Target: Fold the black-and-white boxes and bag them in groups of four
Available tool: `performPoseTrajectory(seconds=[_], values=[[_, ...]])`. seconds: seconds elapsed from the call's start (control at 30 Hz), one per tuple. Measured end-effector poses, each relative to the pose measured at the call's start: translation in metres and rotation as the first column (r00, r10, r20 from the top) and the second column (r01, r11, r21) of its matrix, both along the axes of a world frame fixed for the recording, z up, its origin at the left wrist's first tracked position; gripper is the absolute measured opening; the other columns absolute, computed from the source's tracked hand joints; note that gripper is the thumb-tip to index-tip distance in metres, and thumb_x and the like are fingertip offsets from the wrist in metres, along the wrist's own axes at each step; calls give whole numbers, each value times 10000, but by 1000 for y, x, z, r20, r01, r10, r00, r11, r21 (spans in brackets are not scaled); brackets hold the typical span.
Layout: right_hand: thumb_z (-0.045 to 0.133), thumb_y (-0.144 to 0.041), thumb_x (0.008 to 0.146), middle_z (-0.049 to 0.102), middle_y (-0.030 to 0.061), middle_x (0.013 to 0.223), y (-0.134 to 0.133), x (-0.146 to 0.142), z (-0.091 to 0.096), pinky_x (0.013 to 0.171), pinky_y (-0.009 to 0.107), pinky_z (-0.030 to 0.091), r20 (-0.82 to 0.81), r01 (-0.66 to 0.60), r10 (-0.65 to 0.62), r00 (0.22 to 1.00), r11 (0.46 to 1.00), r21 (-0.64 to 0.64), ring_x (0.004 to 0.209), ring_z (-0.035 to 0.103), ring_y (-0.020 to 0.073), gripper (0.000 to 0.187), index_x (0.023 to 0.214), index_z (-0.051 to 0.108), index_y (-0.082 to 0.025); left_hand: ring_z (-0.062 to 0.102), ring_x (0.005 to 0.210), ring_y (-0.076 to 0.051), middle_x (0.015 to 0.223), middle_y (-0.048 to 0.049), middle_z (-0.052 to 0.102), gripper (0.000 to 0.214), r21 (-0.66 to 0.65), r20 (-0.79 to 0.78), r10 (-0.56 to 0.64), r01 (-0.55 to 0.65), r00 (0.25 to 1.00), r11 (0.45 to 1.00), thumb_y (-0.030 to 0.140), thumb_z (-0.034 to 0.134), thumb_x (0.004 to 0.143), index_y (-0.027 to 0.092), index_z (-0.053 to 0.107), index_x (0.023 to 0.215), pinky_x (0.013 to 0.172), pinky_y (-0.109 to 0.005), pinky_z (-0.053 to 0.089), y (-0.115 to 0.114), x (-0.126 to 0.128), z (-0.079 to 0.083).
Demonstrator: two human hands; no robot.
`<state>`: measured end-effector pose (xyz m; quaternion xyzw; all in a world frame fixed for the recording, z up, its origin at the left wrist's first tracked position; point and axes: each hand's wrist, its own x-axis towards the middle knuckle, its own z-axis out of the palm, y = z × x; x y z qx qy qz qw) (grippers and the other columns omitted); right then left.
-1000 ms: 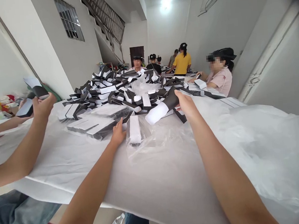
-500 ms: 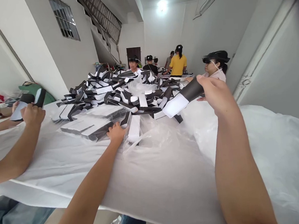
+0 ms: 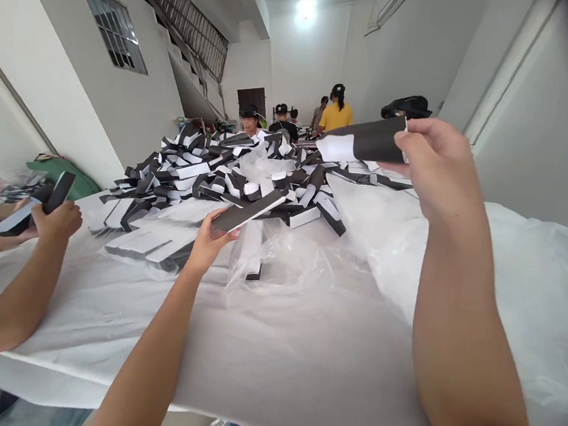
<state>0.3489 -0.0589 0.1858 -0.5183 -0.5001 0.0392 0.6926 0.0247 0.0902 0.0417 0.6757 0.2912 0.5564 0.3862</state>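
Observation:
My right hand is raised at the right and pinches one end of a black-and-white cardboard piece, its white end pointing left. My left hand grips a slim black cardboard piece with a white edge, slanting up to the right above the table. Just beyond the fingers of that hand, a clear plastic bag lies with a white-and-black piece inside it. A big heap of similar black-and-white cardboard pieces spreads behind both hands.
Wrapped flat stacks lie left of the bag on the white-covered table. A large translucent plastic sheet or bag fills the right side. A co-worker's hands handle black pieces at the left. Other people stand or sit farther back.
My left hand has lifted from beside the bag and now holds a black cardboard piece. The piece in my right hand has swung from slanted to nearly level.

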Motion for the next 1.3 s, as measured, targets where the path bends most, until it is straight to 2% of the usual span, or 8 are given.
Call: performPoseTrajectory(seconds=[0.23,0.47,0.63,0.8,0.9,1.03,1.17,1.3], values=[[616,-263,760,632,17,1146,14,-32,-10,948,400,490,305,-166,180,935,983,-72,1128,582,211,324,1081,592,-229,650,1065,-278,1269,-78,590,651,-111,105,-319,330,942,938,226,815,694,280,493,1257,887,-407,546,-36,29,12],[635,-323,778,586,13,1240,0,-51,-12,908,374,497,501,-316,505,703,852,-417,1122,567,229,387,1162,599,-297,531,1245,-282,1352,-62,557,639,-113,246,-359,395,900,912,427,806,701,299,535,1266,1029,-411,463,-45,43,4],[641,-395,792,540,-13,1311,-1,-54,-12,856,333,494,508,-342,619,599,772,-536,1088,574,216,352,1132,578,-328,496,1296,-273,1336,-61,587,722,-117,340,-355,414,871,903,380,800,722,295,483,1365,1101,-421,391,-48,50,3],[611,-473,812,539,0,1309,0,-62,-15,784,310,475,556,-248,556,618,809,-533,1022,581,210,229,907,594,-265,548,1239,-297,1198,-82,675,531,-138,351,-371,439,860,888,367,832,678,200,634,1142,1081,-445,406,-49,52,5],[661,-434,761,517,18,1338,-1,-61,-16,724,303,483,568,-145,514,643,810,-568,968,610,215,407,1137,563,-314,553,1234,-291,1192,-74,679,467,-110,347,-380,440,857,891,364,821,695,203,645,1096,1078,-445,407,-47,49,5],[728,-387,683,595,65,1277,0,-51,-21,650,311,493,500,-97,571,651,716,-692,835,654,229,928,1486,265,-354,573,1207,-284,1189,-69,680,423,-96,357,-392,451,848,887,399,795,728,219,647,1080,1041,-434,442,-43,44,4],[734,-364,664,669,71,1155,2,-49,-24,638,322,507,499,-71,605,620,677,-733,789,668,242,973,1511,256,-322,619,1131,-282,1162,-66,688,410,-112,368,-387,453,846,884,461,759,756,224,637,1068,954,-430,500,-41,40,0],[672,-366,728,601,56,1295,0,-57,-19,706,322,533,486,-104,596,639,693,-714,961,663,254,863,1490,266,-358,658,1042,-251,1112,-61,700,383,-138,366,-377,450,851,882,451,734,787,228,626,1079,874,-391,530,-39,39,-2]])
